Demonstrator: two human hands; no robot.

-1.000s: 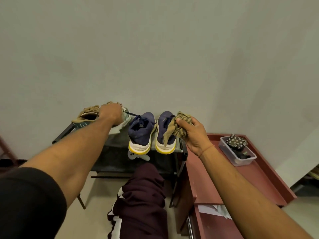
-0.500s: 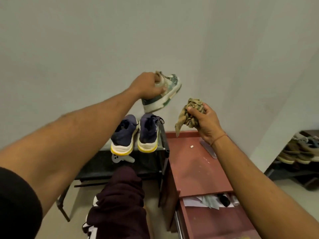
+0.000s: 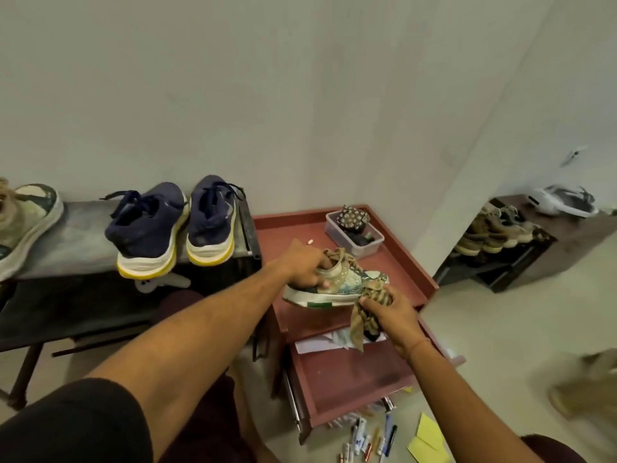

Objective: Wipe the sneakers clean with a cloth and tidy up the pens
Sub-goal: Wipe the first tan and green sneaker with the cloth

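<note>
My left hand [image 3: 305, 265] grips a green-and-cream sneaker [image 3: 344, 285] by its collar, holding it over the red cabinet top [image 3: 287, 228]. My right hand [image 3: 389, 312] clutches a crumpled tan cloth [image 3: 370, 305] against the sneaker's toe. Its matching sneaker [image 3: 23, 222] lies at the left end of the dark bench [image 3: 83, 235]. Two navy sneakers [image 3: 173, 225] with yellow-edged soles stand on the bench, heels toward me. Several pens [image 3: 370, 436] lie scattered on the floor below the cabinet.
A clear plastic box [image 3: 359, 233] with small items sits at the back of the cabinet top. The cabinet's drawer [image 3: 350, 379] stands pulled out with papers inside. Yellow paper sheets [image 3: 429, 439] lie by the pens. A shoe rack [image 3: 500, 235] stands at right.
My left hand carried the green sneaker from the air by the wall down over the red cabinet. My right hand brought the cloth down onto its toe. The view turned right and down.
</note>
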